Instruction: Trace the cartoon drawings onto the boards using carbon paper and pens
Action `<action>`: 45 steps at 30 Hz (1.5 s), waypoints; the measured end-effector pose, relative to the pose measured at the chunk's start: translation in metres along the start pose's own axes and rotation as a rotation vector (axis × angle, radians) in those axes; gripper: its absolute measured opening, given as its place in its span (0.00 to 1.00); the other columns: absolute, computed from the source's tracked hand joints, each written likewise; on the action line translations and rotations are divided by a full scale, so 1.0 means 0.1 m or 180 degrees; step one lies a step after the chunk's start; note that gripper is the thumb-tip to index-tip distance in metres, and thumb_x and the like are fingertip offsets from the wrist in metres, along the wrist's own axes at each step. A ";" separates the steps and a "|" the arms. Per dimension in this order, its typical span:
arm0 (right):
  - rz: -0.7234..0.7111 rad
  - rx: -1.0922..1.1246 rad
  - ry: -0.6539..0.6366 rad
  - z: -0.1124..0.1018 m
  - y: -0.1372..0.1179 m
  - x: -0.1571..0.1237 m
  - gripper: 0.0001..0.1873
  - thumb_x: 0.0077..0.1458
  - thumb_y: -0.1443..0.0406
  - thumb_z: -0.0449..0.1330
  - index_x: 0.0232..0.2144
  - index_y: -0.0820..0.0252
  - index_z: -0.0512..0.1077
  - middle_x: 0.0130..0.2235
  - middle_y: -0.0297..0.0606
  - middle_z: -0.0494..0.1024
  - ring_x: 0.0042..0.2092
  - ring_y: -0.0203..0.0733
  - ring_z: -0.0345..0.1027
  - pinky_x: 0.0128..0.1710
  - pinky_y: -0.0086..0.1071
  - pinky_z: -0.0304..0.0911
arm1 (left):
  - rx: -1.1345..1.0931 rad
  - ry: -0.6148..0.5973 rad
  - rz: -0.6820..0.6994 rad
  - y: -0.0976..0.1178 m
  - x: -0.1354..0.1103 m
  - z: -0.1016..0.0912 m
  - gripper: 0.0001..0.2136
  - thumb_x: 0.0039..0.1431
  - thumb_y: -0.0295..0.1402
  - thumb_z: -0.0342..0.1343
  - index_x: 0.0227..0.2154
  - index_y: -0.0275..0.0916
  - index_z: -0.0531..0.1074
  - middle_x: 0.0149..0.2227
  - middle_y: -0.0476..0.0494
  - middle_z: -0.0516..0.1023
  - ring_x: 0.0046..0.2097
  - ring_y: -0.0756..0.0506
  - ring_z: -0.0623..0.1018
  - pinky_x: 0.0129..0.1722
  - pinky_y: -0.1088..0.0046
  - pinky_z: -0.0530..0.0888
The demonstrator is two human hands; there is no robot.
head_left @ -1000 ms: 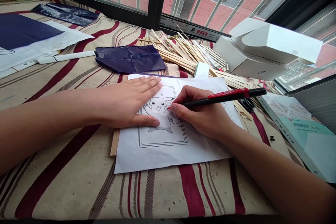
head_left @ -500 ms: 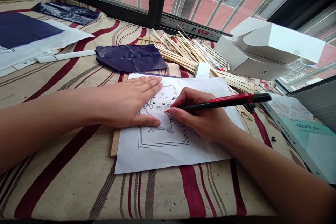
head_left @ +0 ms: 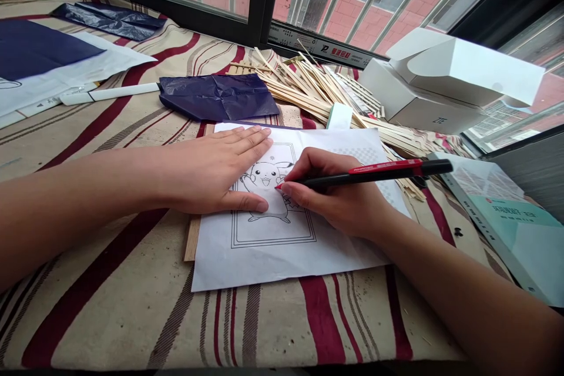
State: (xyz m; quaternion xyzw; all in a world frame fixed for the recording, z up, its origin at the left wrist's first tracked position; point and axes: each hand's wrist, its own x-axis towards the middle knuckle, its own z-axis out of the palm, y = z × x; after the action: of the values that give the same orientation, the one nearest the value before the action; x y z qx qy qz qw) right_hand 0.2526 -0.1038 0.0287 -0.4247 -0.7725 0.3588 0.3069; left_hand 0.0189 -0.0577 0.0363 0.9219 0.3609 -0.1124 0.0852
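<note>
A white paper sheet (head_left: pixel 264 264) with a line drawing of a cartoon creature (head_left: pixel 267 214) in a ruled frame lies before me. My left hand (head_left: pixel 220 170) rests flat on the sheet's left part, fingers stretched out and thumb across the creature's body. In my right hand (head_left: pixel 343 194) is a black and red pen (head_left: pixel 383 171), its red tip touching or just over the drawing below the creature's mouth. Under the sheet, a wooden board (head_left: pixel 191 241) shows at the left edge, and a strip of dark blue paper peeks out at the top.
Beyond the sheet lie crumpled dark blue carbon paper (head_left: pixel 220 96) and a heap of thin wooden strips (head_left: pixel 308 85). A white box (head_left: pixel 436 82) stands by the window at the back right; a book (head_left: pixel 506 217) lies at the right. More papers (head_left: pixel 118 54) and a white stick-like tool (head_left: pixel 126 91) are at the left.
The pen has tilted slightly, its rear end a little lower and further left. My left hand stays pressed on the sheet; otherwise only a slight shift of the whole view shows.
</note>
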 end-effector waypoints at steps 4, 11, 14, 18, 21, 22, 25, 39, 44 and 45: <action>-0.0067 -0.0023 0.0070 0.01 0.01 -0.01 0.09 0.58 0.67 0.67 0.28 0.58 0.70 0.24 0.27 0.71 0.24 0.31 0.57 0.23 0.28 0.54 | 0.0011 -0.0029 -0.0030 -0.01 0.00 0.01 0.51 0.66 0.66 0.43 0.78 0.29 0.42 0.80 0.33 0.34 0.80 0.32 0.44 0.77 0.56 0.46; 0.0036 0.0110 0.0182 0.01 0.01 -0.01 0.09 0.58 0.66 0.66 0.28 0.58 0.70 0.24 0.29 0.74 0.25 0.32 0.62 0.24 0.28 0.59 | 0.0056 -0.0088 -0.0070 -0.01 0.00 0.01 0.52 0.66 0.66 0.41 0.78 0.29 0.40 0.80 0.35 0.33 0.80 0.33 0.43 0.77 0.57 0.45; 0.0106 0.0197 0.0280 0.02 0.00 0.00 0.09 0.58 0.66 0.67 0.28 0.58 0.70 0.25 0.30 0.75 0.25 0.33 0.64 0.25 0.29 0.61 | 0.0024 -0.0070 -0.0061 0.00 0.00 0.01 0.52 0.66 0.66 0.42 0.78 0.30 0.41 0.80 0.35 0.34 0.80 0.33 0.43 0.77 0.57 0.44; 0.0086 0.0220 0.0159 0.02 0.00 0.00 0.09 0.58 0.66 0.67 0.28 0.58 0.70 0.24 0.28 0.73 0.24 0.32 0.62 0.23 0.28 0.59 | 0.0043 -0.0066 -0.0060 -0.01 0.00 0.02 0.51 0.66 0.66 0.42 0.78 0.29 0.41 0.80 0.35 0.33 0.80 0.33 0.43 0.77 0.57 0.44; -0.0016 0.0132 0.0095 0.01 -0.01 0.00 0.09 0.58 0.67 0.67 0.28 0.58 0.70 0.23 0.26 0.71 0.23 0.31 0.59 0.22 0.28 0.57 | 0.0079 -0.0091 -0.0073 0.00 0.00 0.01 0.52 0.66 0.66 0.41 0.78 0.29 0.40 0.80 0.36 0.32 0.80 0.33 0.42 0.77 0.57 0.44; -0.0043 0.0112 0.0076 0.01 -0.01 0.00 0.09 0.57 0.67 0.67 0.28 0.58 0.70 0.23 0.26 0.71 0.23 0.31 0.58 0.22 0.28 0.56 | 0.0081 -0.0101 -0.0078 0.00 0.00 0.01 0.52 0.66 0.66 0.41 0.78 0.29 0.40 0.80 0.36 0.32 0.80 0.33 0.42 0.77 0.57 0.44; -0.0106 0.0069 0.0035 0.00 0.00 0.00 0.09 0.58 0.68 0.67 0.28 0.58 0.71 0.24 0.26 0.71 0.24 0.30 0.58 0.22 0.27 0.55 | 0.0073 -0.0107 -0.0084 0.01 0.00 0.00 0.52 0.66 0.66 0.41 0.78 0.30 0.39 0.80 0.36 0.31 0.80 0.33 0.43 0.77 0.58 0.45; -0.0046 -0.0228 0.0288 0.03 0.00 -0.03 0.09 0.58 0.66 0.66 0.28 0.58 0.70 0.26 0.29 0.74 0.26 0.32 0.61 0.25 0.29 0.56 | -0.0004 -0.0019 -0.0022 -0.01 0.00 0.03 0.51 0.66 0.66 0.43 0.78 0.29 0.42 0.80 0.34 0.35 0.80 0.32 0.45 0.77 0.57 0.45; 0.0013 -0.0239 0.0305 0.03 -0.01 -0.02 0.09 0.58 0.66 0.66 0.28 0.58 0.70 0.26 0.30 0.75 0.26 0.33 0.63 0.25 0.29 0.57 | 0.0025 -0.0006 -0.0036 0.00 0.00 0.02 0.51 0.66 0.65 0.43 0.78 0.30 0.42 0.80 0.33 0.35 0.80 0.32 0.45 0.77 0.56 0.46; 0.0013 -0.0224 0.0306 0.03 -0.01 -0.02 0.09 0.58 0.66 0.66 0.28 0.58 0.70 0.26 0.30 0.75 0.26 0.34 0.63 0.25 0.29 0.57 | 0.0012 -0.0017 -0.0045 0.00 0.00 0.01 0.51 0.66 0.65 0.43 0.78 0.30 0.42 0.80 0.33 0.35 0.80 0.31 0.45 0.77 0.56 0.46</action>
State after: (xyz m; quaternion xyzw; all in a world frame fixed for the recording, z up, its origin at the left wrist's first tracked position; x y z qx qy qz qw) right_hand 0.2510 -0.1068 0.0271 -0.4535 -0.7681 0.3112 0.3278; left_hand 0.0189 -0.0584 0.0350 0.9192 0.3670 -0.1160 0.0837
